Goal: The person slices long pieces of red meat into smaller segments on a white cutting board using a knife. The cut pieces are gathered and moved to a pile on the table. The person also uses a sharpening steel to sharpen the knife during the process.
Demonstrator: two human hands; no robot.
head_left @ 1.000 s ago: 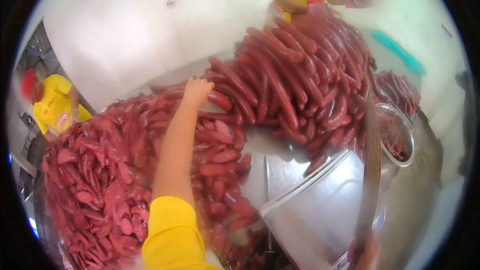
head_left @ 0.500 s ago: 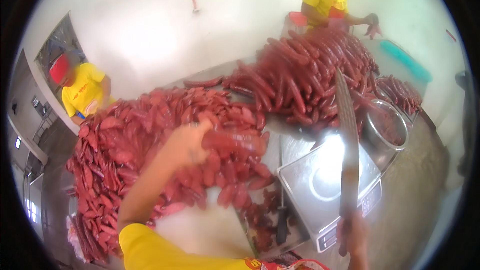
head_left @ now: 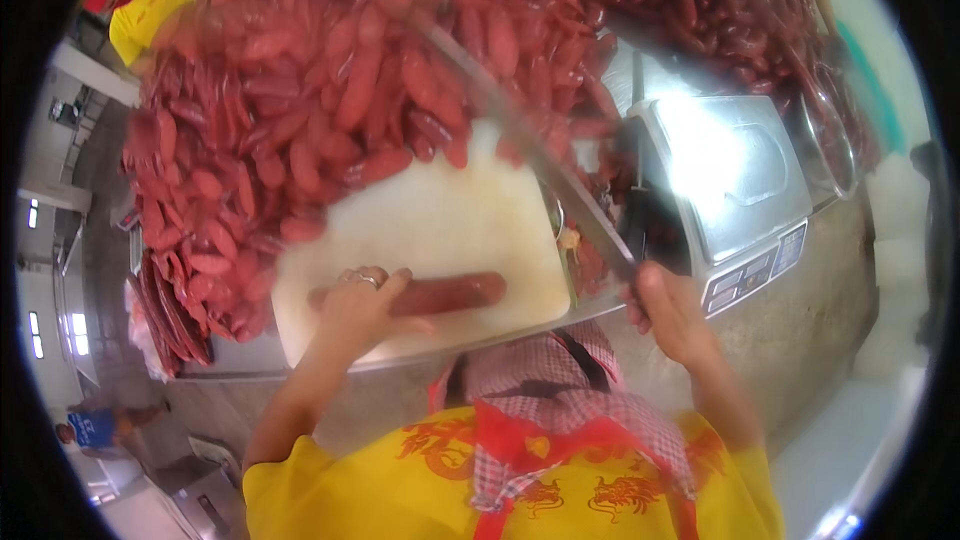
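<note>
On the white cutting board [head_left: 440,215] near the table's front edge lies a thick red sausage [head_left: 455,293], roughly crosswise. My left hand [head_left: 357,312], with a ring on one finger, grips its left end. My right hand [head_left: 672,315] is closed round the handle of a long knife [head_left: 540,155]. The blade slants up and to the left, over the board's right side and across the edge of a heap of red sausage slices [head_left: 290,110]. That heap borders the board at the back and left. The blade does not touch the sausage in my left hand.
A steel weighing scale [head_left: 745,175] stands right of the board. Behind it are a large heap of long whole sausages [head_left: 690,0] and a round metal bowl [head_left: 830,130]. Red scraps [head_left: 595,265] lie between board and scale. A person in yellow [head_left: 165,0] stands far left.
My view has tilted down. My left hand has come from above the slices down to the board with the sausage. The knife has swung from upright to slanting left.
</note>
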